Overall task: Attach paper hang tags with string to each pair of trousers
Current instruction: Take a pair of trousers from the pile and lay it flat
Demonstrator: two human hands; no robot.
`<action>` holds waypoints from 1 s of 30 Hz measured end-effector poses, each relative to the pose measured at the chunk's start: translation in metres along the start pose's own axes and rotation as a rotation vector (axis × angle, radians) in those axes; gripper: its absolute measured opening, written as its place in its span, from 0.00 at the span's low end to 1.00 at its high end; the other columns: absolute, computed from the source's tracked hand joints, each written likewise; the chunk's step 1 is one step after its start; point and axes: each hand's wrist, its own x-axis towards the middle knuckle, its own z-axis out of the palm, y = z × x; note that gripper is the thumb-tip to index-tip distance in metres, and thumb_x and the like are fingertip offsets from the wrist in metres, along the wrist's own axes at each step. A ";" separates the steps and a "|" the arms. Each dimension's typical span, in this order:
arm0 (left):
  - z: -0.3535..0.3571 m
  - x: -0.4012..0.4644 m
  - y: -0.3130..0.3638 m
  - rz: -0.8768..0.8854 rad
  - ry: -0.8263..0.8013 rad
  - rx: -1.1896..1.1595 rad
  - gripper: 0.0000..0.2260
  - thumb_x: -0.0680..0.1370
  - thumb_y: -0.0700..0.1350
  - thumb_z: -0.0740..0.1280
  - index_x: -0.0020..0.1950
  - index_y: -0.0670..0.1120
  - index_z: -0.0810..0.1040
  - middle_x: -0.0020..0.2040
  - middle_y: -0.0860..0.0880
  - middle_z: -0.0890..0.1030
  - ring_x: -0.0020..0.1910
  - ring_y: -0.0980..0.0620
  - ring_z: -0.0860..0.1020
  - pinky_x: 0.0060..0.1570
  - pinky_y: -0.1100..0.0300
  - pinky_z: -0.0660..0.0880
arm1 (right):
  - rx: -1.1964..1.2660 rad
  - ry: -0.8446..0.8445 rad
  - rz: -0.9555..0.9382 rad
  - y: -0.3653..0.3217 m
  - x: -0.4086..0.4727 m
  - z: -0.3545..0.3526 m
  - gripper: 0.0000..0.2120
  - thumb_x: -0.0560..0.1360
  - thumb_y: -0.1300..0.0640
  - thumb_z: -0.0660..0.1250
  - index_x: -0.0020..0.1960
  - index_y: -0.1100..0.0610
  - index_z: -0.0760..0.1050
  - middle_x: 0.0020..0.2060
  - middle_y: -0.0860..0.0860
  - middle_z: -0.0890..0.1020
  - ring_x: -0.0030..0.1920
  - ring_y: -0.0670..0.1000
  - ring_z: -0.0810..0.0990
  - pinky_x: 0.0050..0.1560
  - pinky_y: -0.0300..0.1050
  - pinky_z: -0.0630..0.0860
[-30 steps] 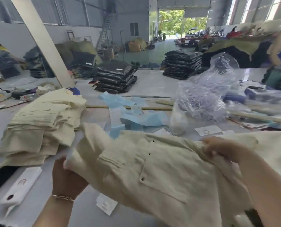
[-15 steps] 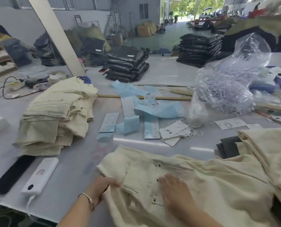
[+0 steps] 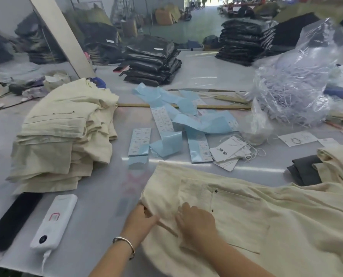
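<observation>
At trousers (image 3: 246, 216) edge: left hand (image 3: 141, 220) pinching fabric, right hand (image 3: 196, 220) flat.

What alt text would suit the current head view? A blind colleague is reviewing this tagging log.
A person's left hand pinches the waist edge of cream trousers spread on a grey table, while the right hand rests flat on them. Beyond lie paper hang tags with string, blue label strips, and a folded trouser stack.

garment warehouse | stacked trousers (image 3: 62, 134) | bagged bundles (image 3: 152, 60) | packing table (image 3: 98, 196)
</observation>
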 end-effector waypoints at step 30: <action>0.079 0.010 0.081 0.526 -0.108 -0.041 0.10 0.72 0.43 0.75 0.51 0.50 0.82 0.39 0.55 0.80 0.37 0.58 0.76 0.40 0.70 0.71 | 1.682 -0.049 0.546 0.069 -0.001 -0.024 0.17 0.67 0.79 0.57 0.46 0.66 0.78 0.39 0.63 0.80 0.37 0.58 0.78 0.36 0.46 0.75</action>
